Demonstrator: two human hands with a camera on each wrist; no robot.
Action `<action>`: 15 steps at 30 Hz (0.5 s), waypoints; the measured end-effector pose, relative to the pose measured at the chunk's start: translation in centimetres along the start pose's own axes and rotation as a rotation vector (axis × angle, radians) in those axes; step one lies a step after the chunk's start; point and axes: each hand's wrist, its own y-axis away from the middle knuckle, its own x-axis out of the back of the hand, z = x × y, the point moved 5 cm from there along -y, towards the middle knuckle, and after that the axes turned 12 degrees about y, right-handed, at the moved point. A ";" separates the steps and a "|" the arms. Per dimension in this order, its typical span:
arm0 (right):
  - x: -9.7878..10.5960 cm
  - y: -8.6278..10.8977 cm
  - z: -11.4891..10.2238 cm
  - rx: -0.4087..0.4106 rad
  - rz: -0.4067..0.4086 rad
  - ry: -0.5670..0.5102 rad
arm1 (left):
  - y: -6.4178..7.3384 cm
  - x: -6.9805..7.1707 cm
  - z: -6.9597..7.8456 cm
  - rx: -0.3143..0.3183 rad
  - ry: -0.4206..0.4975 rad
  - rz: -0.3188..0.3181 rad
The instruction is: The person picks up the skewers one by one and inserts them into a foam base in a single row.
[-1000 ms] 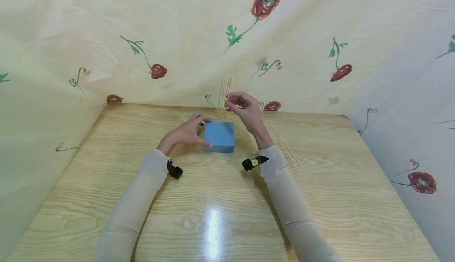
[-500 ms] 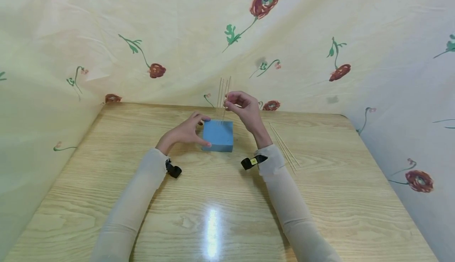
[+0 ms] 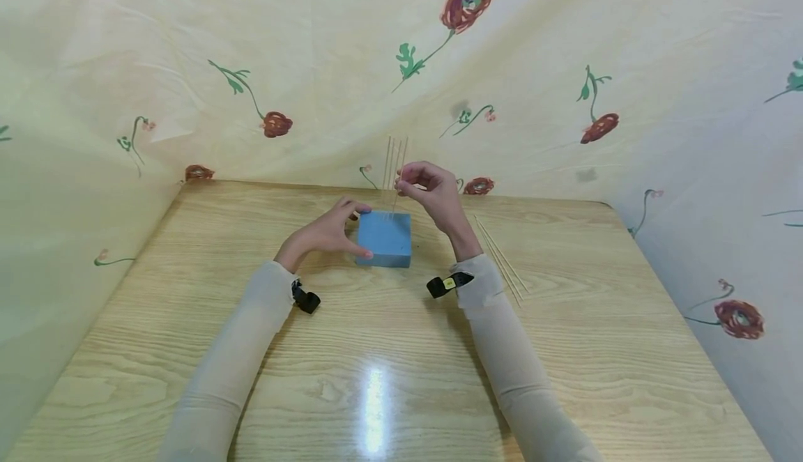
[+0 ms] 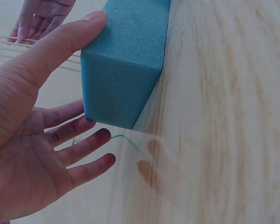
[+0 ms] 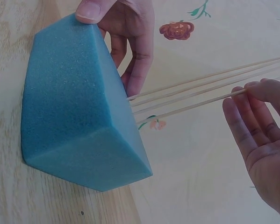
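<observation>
A blue foam block (image 3: 384,237) lies on the wooden table. My left hand (image 3: 326,231) holds its left side, thumb at the front face and index finger at the back edge; in the left wrist view the other fingers (image 4: 90,168) spread beside it. Three thin wooden skewers (image 5: 191,84) stand upright in a row from the block's top, near its back edge. Above the block's right half, my right hand (image 3: 433,194) pinches another skewer (image 5: 191,108) between thumb and fingertips. This skewer leans slightly right, its lower end at the block's top beside the row.
Several loose skewers (image 3: 502,260) lie on the table (image 3: 602,350) to the right of my right wrist. Close behind the table's back edge hangs a flowered cloth (image 3: 351,65), which also covers both sides. Black wrist cameras (image 3: 306,300) sit on both sleeves.
The skewer in my right hand has come down very slightly toward the block. My left hand keeps its hold, and the block stays in place.
</observation>
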 end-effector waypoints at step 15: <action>0.0 0.2 0.0 0.000 -0.035 -0.023 | 0.3 -0.1 0.2 -0.005 0.016 -0.002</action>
